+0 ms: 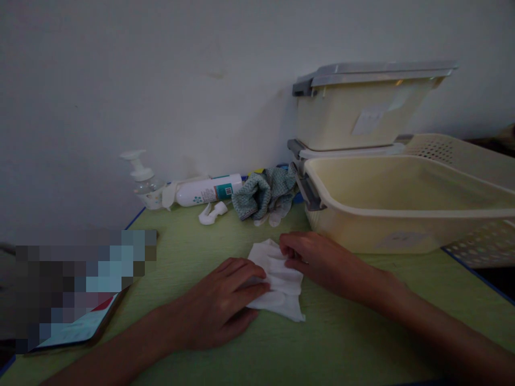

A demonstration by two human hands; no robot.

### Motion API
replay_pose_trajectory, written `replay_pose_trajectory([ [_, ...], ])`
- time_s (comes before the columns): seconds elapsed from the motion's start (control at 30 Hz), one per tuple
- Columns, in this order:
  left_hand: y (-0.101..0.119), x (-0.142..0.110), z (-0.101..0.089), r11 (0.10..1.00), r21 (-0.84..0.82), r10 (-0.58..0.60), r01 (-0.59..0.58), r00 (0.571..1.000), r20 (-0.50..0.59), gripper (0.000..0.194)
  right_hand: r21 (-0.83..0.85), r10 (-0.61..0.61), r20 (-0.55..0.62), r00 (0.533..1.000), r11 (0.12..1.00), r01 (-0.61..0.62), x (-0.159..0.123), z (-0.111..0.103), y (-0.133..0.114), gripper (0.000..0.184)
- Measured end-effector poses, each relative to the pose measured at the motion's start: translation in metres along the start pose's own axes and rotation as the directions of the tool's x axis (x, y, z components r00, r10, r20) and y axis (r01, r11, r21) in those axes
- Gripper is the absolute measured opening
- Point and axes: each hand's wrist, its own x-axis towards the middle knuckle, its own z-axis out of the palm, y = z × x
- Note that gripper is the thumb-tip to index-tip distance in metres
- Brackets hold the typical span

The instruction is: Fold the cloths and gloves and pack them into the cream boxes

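A thin, creased white tissue (277,276) lies spread on the green tabletop between my hands. My left hand (223,305) rests on its left side, fingers stretched out across it and thumb lower down on the table. At the upper right edge of the tissue is my right hand (317,260), its fingers curled toward the thumb in a loose pinch on the edge. The right fingertips are partly hidden by the hand itself. Behind the tissue sit a crumpled grey-green checked cloth (257,195) and a white spray nozzle (212,213).
A white bottle (205,189) lies against the wall beside a clear pump bottle (147,185). On the right are an open cream bin (386,213), a lidded bin (358,112) behind it and a perforated basket (475,161). A tablet-like screen (76,327), partly blurred, stands at left.
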Motion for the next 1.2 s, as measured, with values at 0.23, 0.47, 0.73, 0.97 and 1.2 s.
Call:
replay_pose_trajectory([
  [0.23,-0.001,0.0,0.0,1.0,0.015,0.008,-0.008,1.0,-0.005,0.033,-0.007,-0.025,0.018,1.0,1.0,0.026,0.0,-0.001,0.001,0.014],
  [0.47,0.001,0.0,0.0,1.0,0.026,0.001,-0.001,1.0,0.001,0.034,-0.001,-0.05,0.021,0.999,0.999,0.05,-0.003,0.001,0.001,0.014],
  [0.73,0.0,0.004,-0.004,0.999,0.0,-0.035,0.036,0.986,0.162,0.032,-0.022,-0.092,0.053,0.994,0.995,0.093,-0.006,0.0,0.0,0.017],
  [0.97,0.0,0.002,-0.001,0.996,0.063,-0.076,0.065,0.977,0.201,0.049,-0.074,-0.072,-0.054,0.996,0.995,0.068,0.0,0.002,0.002,0.016],
  [1.2,-0.003,-0.003,0.003,0.993,0.041,-0.114,0.108,0.977,0.182,0.064,-0.016,-0.045,-0.129,0.991,0.999,0.043,0.004,0.002,-0.001,0.008],
])
